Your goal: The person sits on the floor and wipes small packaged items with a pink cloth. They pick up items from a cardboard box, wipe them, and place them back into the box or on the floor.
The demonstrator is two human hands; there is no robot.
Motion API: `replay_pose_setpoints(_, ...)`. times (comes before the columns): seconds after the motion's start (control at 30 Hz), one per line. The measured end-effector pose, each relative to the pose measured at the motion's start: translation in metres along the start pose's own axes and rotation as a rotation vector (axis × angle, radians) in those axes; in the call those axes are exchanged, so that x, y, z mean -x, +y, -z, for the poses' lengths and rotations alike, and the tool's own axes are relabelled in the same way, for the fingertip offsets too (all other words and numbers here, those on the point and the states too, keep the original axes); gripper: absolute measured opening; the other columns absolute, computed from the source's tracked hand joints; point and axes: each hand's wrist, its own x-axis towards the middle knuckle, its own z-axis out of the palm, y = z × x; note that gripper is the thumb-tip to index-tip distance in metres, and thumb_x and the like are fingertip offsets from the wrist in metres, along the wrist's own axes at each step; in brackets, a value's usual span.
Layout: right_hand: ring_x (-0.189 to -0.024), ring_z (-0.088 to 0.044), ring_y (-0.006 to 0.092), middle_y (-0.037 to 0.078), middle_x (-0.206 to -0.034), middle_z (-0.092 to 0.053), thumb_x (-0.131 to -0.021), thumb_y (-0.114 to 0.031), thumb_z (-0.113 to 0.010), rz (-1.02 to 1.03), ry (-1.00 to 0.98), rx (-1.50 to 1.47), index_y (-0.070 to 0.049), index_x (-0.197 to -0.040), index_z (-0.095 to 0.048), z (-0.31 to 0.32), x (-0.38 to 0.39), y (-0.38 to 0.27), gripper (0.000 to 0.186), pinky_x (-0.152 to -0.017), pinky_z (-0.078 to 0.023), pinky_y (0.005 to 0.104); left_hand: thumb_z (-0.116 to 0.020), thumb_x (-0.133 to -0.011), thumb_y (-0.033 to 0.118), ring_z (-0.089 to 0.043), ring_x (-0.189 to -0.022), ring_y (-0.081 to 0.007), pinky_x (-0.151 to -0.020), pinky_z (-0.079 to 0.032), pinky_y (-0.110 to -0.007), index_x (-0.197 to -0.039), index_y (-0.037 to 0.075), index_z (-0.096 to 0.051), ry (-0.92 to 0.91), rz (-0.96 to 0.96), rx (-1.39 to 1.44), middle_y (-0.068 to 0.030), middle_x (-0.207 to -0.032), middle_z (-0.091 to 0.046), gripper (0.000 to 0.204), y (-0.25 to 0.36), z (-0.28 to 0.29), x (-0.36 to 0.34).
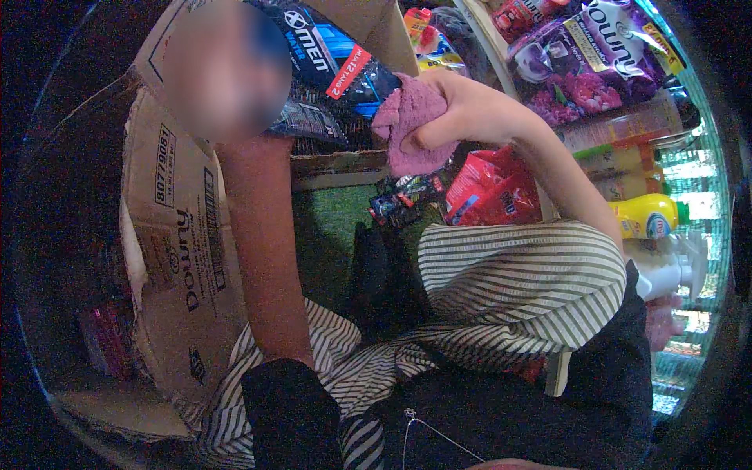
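Note:
My right hand (pixel 462 110) is closed round a crumpled pink cloth (pixel 415 125). The cloth lies against the right end of a black and blue packet (pixel 313 55) with a red strip. My left hand (pixel 231 78) is at the left end of that packet, but a blur covers its fingers, so its grip does not show. Below the packet, a second dark packet (pixel 313 117) sits along the inner edge of an open cardboard box. Small dark sachets (pixel 403 196) lie on the green floor under the cloth.
The cardboard box (pixel 176 235) rises at the left. Red packets (pixel 493 188) lie past the sachets. At the right are a purple pouch (pixel 595 55), a yellow bottle (pixel 646 215) and a white bottle (pixel 662 270). My striped-trousered knee (pixel 517 274) lies below my right arm.

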Motion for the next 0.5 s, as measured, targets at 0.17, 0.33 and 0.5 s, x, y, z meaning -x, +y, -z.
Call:
replay_pose_setpoints(0.17, -0.074, -0.058, 0.0099, 0.000, -0.081, -0.063, -0.061, -0.005, -0.064, -0.129, -0.071, 0.377, -0.002, -0.094, -0.061, 0.007, 0.005, -0.002, 0.034, -0.070, -0.048, 0.0258, -0.036, -0.094, 0.037, -0.038, -0.033, -0.0121, -0.036, -0.037, -0.024, -0.064, 0.010, -0.048, -0.247, -0.102, -0.025, 0.0008, -0.044, -0.041, 0.042, 0.004, 0.019, -0.001)
replay_pose_setpoints(0.33, -0.074, -0.058, 0.0102, 0.000, -0.084, -0.062, -0.060, -0.003, -0.062, -0.028, 0.020, 0.510, -0.002, -0.099, -0.059, 0.013, 0.016, 0.013, 0.039, -0.071, -0.048, 0.0258, -0.036, -0.094, 0.038, -0.039, -0.037, -0.0130, -0.038, -0.037, -0.025, -0.070, 0.009, -0.048, -0.009, -0.103, 0.180, 0.0005, -0.049, -0.042, 0.039, 0.018, -0.019, 0.004)
replay_pose_setpoints(0.5, -0.089, -0.056, 0.0105, 0.002, -0.094, -0.061, -0.062, -0.002, -0.061, 0.204, 0.116, 0.056, 0.000, -0.108, -0.054, -0.001, 0.012, -0.019, 0.046, -0.081, -0.044, 0.0250, -0.035, -0.092, 0.038, -0.037, -0.045, -0.0151, -0.043, -0.035, -0.028, -0.085, 0.008, -0.045, -0.539, -0.067, 0.693, -0.0002, -0.060, -0.042, 0.032, 0.012, -0.025, 0.007)
